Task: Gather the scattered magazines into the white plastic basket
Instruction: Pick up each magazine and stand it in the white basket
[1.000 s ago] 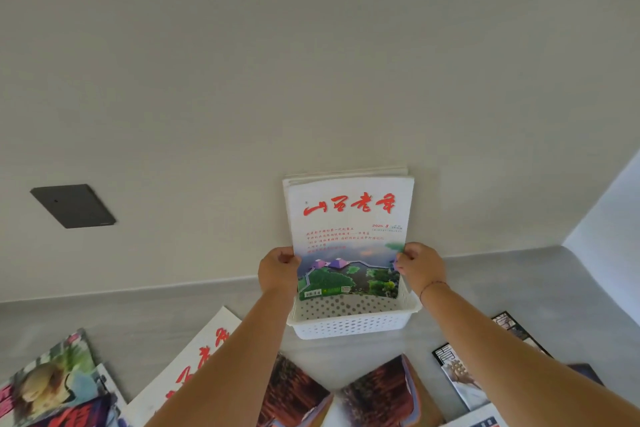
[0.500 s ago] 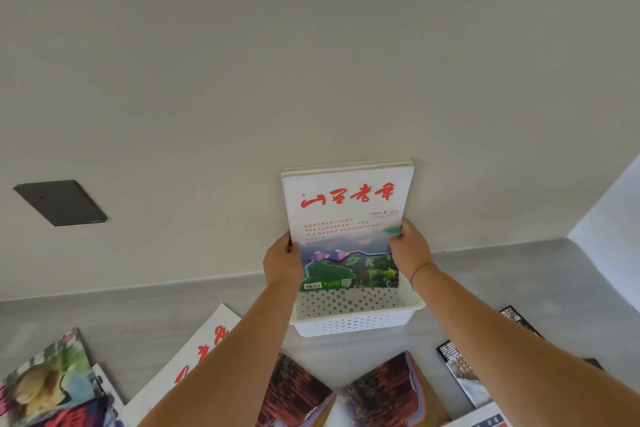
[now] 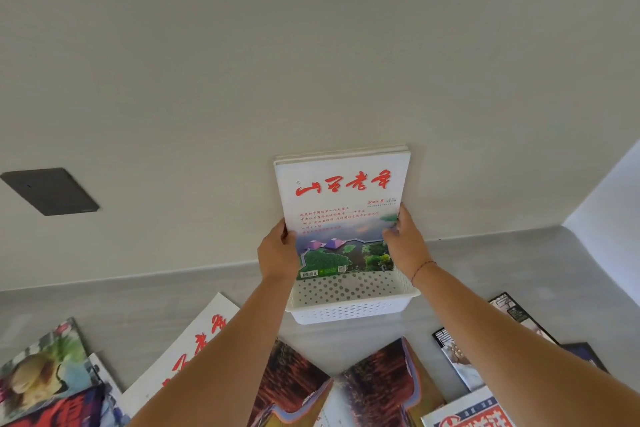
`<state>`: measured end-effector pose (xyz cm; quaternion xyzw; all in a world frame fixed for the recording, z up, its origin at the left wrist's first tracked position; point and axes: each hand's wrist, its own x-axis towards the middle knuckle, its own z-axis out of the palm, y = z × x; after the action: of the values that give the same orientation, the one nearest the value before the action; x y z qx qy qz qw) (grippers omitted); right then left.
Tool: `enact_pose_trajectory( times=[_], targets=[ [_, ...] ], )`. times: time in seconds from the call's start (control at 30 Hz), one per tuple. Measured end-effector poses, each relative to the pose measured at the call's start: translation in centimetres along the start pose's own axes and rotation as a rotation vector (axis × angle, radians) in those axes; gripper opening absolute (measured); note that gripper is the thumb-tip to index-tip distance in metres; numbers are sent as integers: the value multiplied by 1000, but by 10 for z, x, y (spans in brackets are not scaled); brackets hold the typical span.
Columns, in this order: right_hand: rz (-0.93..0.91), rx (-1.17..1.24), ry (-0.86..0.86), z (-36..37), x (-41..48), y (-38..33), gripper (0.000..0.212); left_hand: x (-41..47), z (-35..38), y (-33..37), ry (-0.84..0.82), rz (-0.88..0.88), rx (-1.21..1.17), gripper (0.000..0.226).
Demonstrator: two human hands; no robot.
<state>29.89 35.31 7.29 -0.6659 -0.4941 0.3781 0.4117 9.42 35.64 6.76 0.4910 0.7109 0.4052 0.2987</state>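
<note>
A white magazine with red brush lettering (image 3: 341, 199) stands upright in the white plastic basket (image 3: 349, 308), leaning back against the wall with more magazines stacked behind it. My left hand (image 3: 277, 253) grips its left edge. My right hand (image 3: 405, 241) holds its right edge, thumb on the cover. Other magazines lie scattered on the grey floor: a second white red-lettered one (image 3: 187, 354), a colourful one at the far left (image 3: 41, 371), an open dark red one (image 3: 346, 388) in front of the basket, and black-and-white ones at the right (image 3: 474, 354).
The basket sits on the floor against a pale wall. A dark grey wall plate (image 3: 52, 191) is on the wall at the left. A white surface (image 3: 613, 204) meets the wall at the right corner.
Both hands have slid a little higher along the magazine's edges. The magazine stands straighter and further back in the basket against the wall.
</note>
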Motion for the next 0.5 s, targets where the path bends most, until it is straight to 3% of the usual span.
enact_pose_trajectory(
  times=[0.2, 0.33, 0.5],
  targets=[
    [75, 7, 15, 3, -7, -1, 56, -3, -10, -5, -49, -83, 15, 14],
    [112, 39, 184, 3, -23, -8, 64, -13, -27, -5, -78, -168, -13, 45],
    [-89, 35, 353, 20, -81, -17, 32, -50, -66, -32, -27, -223, -114, 46]
  ],
)
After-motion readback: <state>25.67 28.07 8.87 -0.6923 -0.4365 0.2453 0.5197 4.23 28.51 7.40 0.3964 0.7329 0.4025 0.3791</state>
